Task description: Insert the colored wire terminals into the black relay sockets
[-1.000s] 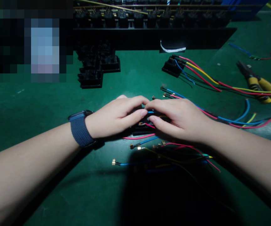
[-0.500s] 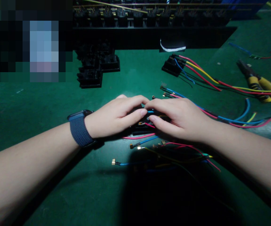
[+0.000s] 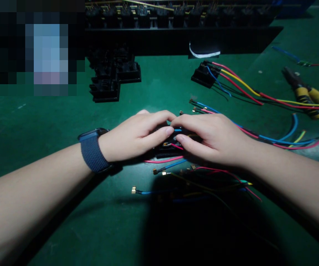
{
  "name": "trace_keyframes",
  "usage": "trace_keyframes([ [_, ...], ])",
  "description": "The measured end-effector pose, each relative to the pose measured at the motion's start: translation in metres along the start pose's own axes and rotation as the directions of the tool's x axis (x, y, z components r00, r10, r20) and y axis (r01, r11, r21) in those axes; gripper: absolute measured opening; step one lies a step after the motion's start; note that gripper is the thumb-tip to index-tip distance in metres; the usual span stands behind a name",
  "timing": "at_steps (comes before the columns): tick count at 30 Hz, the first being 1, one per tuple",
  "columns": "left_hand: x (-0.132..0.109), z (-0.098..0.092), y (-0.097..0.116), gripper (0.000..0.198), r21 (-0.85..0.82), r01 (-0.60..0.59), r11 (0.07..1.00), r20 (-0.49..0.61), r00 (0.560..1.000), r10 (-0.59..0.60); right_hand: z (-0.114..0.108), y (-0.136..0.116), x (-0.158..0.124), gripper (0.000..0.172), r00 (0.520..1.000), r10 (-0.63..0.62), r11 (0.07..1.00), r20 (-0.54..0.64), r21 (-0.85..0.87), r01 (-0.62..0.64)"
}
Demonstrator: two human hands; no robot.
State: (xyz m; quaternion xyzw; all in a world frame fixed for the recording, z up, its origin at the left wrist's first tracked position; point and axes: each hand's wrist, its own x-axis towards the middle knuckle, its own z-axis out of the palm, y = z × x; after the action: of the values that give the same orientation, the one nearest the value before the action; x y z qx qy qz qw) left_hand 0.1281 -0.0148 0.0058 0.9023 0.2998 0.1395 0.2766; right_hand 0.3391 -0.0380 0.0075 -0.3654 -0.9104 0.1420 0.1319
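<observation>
A black plastic socket point(image 3: 167, 151) with metal terminals lies on the green table between my hands. My left hand point(image 3: 141, 135), with a dark watch on its wrist, is closed around the socket's left side. My right hand point(image 3: 208, 135) is closed at its right side, thumb and forefinger pinched around a wire, mostly hidden under the fingers. A blue wire point(image 3: 177, 130) and a red wire point(image 3: 176, 146) run from the socket beneath my right hand. The fingertips of both hands nearly meet above the socket. Its far side is covered.
Loose wires with brass terminals point(image 3: 133, 190) lie in front and to the right. Another wired socket point(image 3: 205, 75) sits beyond my hands. Several black sockets point(image 3: 105, 90) stand at the back left. Yellow-handled pliers point(image 3: 305, 96) lie far right. A long black panel point(image 3: 170, 40) spans the back.
Both hands keep nearly the same hold on the socket. The view has shifted slightly; nothing on the table has visibly moved.
</observation>
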Motion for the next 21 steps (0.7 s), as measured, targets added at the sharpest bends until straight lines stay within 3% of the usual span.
trace_keyframes([
  [13,0.0007,-0.0011,0.0001,0.038,-0.020,0.026,0.999,0.023,0.999,-0.025,-0.0033,0.0029,0.0008,0.032,0.997,-0.026,0.998,0.072,0.057,0.022],
  [21,0.0010,-0.0006,0.0011,0.037,-0.021,0.020,1.000,0.017,1.000,-0.020,-0.0021,0.0008,0.0005,0.032,0.999,-0.011,1.000,0.042,0.029,0.010],
])
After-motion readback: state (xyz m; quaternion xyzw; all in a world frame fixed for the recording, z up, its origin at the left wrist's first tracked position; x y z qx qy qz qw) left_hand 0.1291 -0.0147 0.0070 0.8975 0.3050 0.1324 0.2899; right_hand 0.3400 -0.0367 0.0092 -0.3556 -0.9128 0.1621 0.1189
